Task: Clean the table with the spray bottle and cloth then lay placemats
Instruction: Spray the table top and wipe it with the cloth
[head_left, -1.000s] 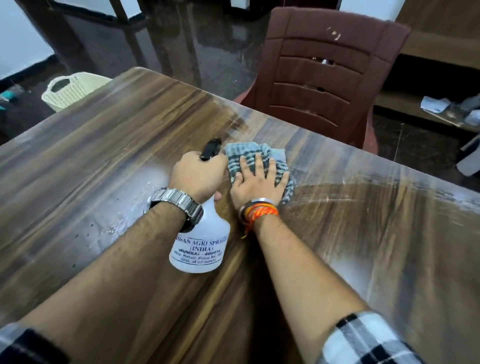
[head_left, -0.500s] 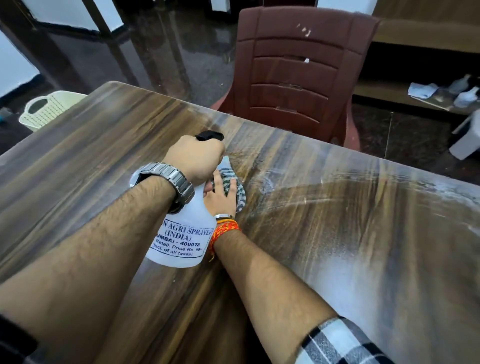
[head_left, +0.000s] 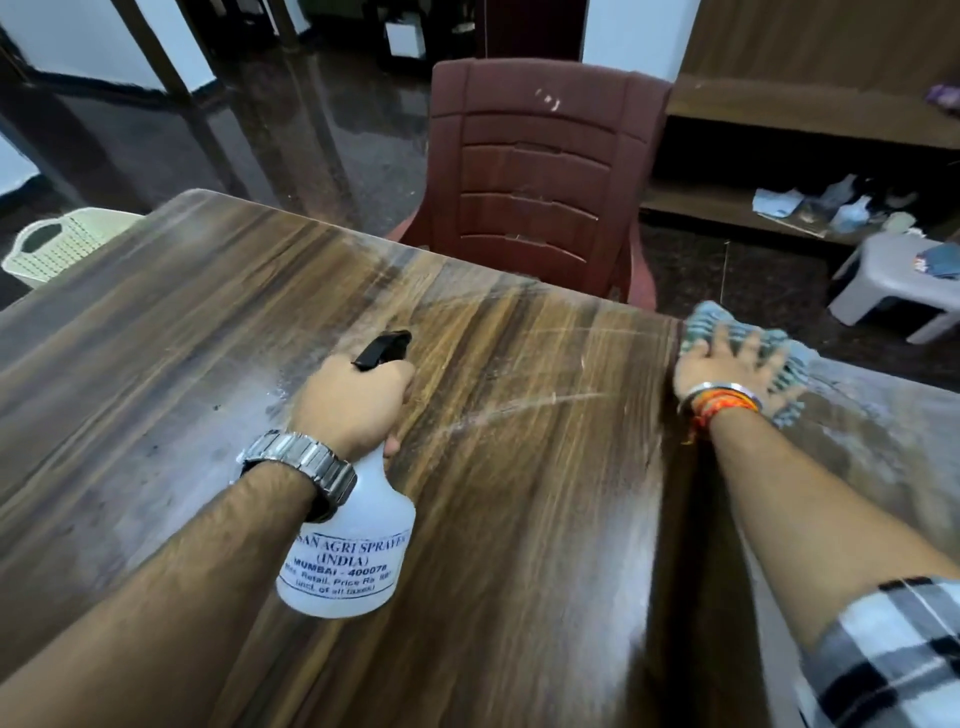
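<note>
Now, left hand (head_left: 353, 402): fingers curled round the neck of the spray bottle (head_left: 353, 561), with the black trigger head poking out above the knuckles and the body tilted over the worktop (head_left: 156, 374).
Right hand (head_left: 727, 364): fingers spread flat, pressing the cloth (head_left: 795, 364) onto the far right edge of the worktop, well apart from the bottle.
Bottle handling: rigid translucent plastic, probably light, though the fill level is unreadable. The neck under the trigger is the sure hold, since the smooth body could slip if wet.
Cloth handling: a soft, limp checked rag that bunches under the palm. A flat palm drives it best, and a corner pinch lifts it.
Worktop surface: glossy wood grain, wet streaks arcing across the middle.
Beyond: a maroon chair (head_left: 540, 171) at the far edge, and placemats nowhere in sight.
</note>
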